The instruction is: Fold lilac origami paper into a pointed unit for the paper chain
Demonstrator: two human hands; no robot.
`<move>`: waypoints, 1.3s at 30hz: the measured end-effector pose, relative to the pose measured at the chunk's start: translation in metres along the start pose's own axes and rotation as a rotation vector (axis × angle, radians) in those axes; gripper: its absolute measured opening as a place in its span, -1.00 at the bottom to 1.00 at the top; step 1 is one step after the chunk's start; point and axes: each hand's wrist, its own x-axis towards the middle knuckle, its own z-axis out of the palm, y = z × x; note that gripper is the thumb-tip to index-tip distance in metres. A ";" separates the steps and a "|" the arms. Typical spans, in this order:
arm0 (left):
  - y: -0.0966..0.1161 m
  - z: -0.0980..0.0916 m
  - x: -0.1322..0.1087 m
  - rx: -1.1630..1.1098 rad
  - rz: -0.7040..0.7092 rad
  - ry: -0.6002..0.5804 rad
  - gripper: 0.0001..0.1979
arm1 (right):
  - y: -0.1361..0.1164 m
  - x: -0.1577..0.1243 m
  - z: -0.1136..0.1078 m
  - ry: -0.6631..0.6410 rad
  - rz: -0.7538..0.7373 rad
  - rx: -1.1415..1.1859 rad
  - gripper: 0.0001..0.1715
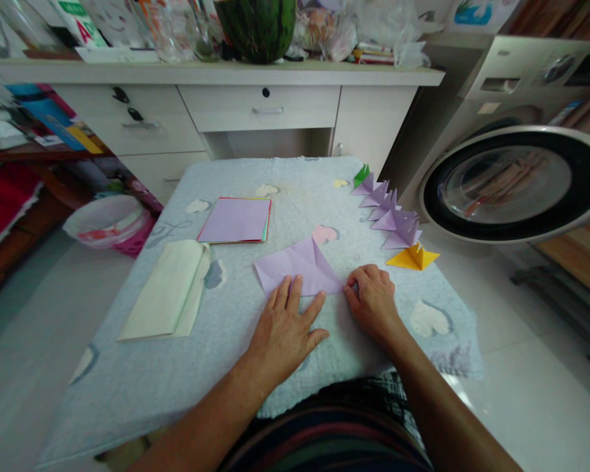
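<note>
A partly folded lilac paper (297, 265) lies on the light blue tablecloth (177, 367). My left hand (285, 331) rests flat, fingers stretched out, with its fingertips on the paper's near edge. My right hand (372, 298) is curled, its fingers pinched at the paper's right corner. Beyond my right hand lies a yellow folded piece (413, 257), and behind it a row of several lilac folded pieces (391, 213) ending in a green one (360, 175).
A stack of coloured square sheets (236, 220) lies at the table's middle. A cream folded sheet (170, 288) lies to the left. A desk with drawers (265, 108) stands behind, a washing machine door (516, 183) to the right, a pink-and-white basin (111, 223) on the floor.
</note>
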 end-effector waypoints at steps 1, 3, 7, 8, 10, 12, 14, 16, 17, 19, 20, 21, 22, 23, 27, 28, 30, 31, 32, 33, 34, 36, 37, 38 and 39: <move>0.000 0.000 0.000 -0.001 0.000 0.001 -0.35 | 0.002 0.001 0.000 0.001 -0.002 0.016 -0.90; 0.000 0.000 0.000 -0.001 0.001 0.001 -0.35 | 0.006 0.001 -0.002 -0.001 -0.007 0.074 -0.86; 0.001 0.000 0.000 0.003 0.002 -0.010 -0.36 | 0.012 -0.002 -0.008 0.003 -0.057 0.218 -0.75; 0.001 0.000 0.000 0.004 0.001 -0.012 -0.36 | 0.013 -0.003 -0.009 0.004 -0.071 0.234 -0.74; 0.001 0.001 0.000 0.007 -0.001 -0.011 -0.36 | 0.013 -0.005 -0.011 0.003 -0.087 0.236 -0.75; 0.001 0.001 -0.001 0.010 0.001 -0.009 -0.36 | 0.012 -0.006 -0.010 -0.001 -0.088 0.220 -0.81; 0.001 0.002 -0.001 0.013 0.002 -0.005 -0.36 | 0.010 -0.005 -0.006 0.007 -0.077 0.189 -0.82; 0.001 0.002 -0.001 0.014 0.000 -0.001 -0.36 | 0.007 -0.004 -0.002 0.037 -0.045 0.131 -0.72; 0.000 0.002 0.000 0.014 -0.002 0.000 -0.36 | 0.004 -0.004 0.000 0.055 -0.024 0.095 -0.67; 0.000 0.003 0.000 0.012 -0.005 -0.001 -0.36 | -0.002 -0.003 0.003 0.083 0.009 0.028 -0.60; 0.000 0.003 0.000 0.010 -0.006 -0.004 -0.35 | -0.005 -0.003 0.004 0.091 0.019 0.000 -0.58; 0.000 0.003 0.000 0.009 -0.006 -0.007 -0.35 | -0.008 -0.004 0.005 0.098 0.026 -0.023 -0.57; 0.001 0.003 0.001 0.008 -0.007 -0.009 -0.36 | -0.011 -0.004 0.005 0.104 0.031 -0.041 -0.56; 0.001 0.002 0.001 0.008 -0.008 -0.011 -0.36 | -0.014 -0.005 0.006 0.109 0.034 -0.057 -0.55; 0.001 0.002 0.001 0.007 -0.013 -0.006 -0.36 | -0.017 -0.006 0.006 0.113 0.034 -0.085 -0.53; 0.001 0.001 0.000 0.006 -0.013 -0.004 -0.36 | -0.017 -0.006 0.006 0.111 0.032 -0.085 -0.53; 0.001 0.001 0.000 0.002 -0.012 -0.002 -0.36 | -0.016 -0.006 0.006 0.106 0.029 -0.083 -0.53; 0.000 0.001 -0.001 0.001 -0.012 -0.004 -0.36 | -0.015 -0.006 0.006 0.104 0.029 -0.084 -0.53; -0.001 0.001 -0.001 0.000 -0.012 -0.006 -0.36 | -0.015 -0.006 0.006 0.104 0.028 -0.085 -0.54; -0.003 0.001 -0.002 0.000 -0.011 -0.009 -0.36 | -0.015 -0.006 0.006 0.106 0.026 -0.087 -0.55; -0.004 0.000 -0.002 0.001 -0.010 -0.014 -0.36 | -0.014 -0.006 0.007 0.108 0.022 -0.090 -0.55; -0.009 -0.001 -0.004 0.005 -0.003 -0.022 -0.37 | -0.014 -0.006 0.007 0.110 0.012 -0.095 -0.56; -0.011 -0.001 -0.006 0.008 0.001 -0.025 -0.37 | -0.013 -0.006 0.008 0.111 0.010 -0.097 -0.56; -0.014 -0.002 -0.007 0.012 0.005 -0.028 -0.37 | -0.013 -0.006 0.008 0.109 0.009 -0.098 -0.55; -0.016 -0.003 -0.008 0.017 0.007 -0.031 -0.37 | -0.013 -0.006 0.008 0.106 0.009 -0.099 -0.55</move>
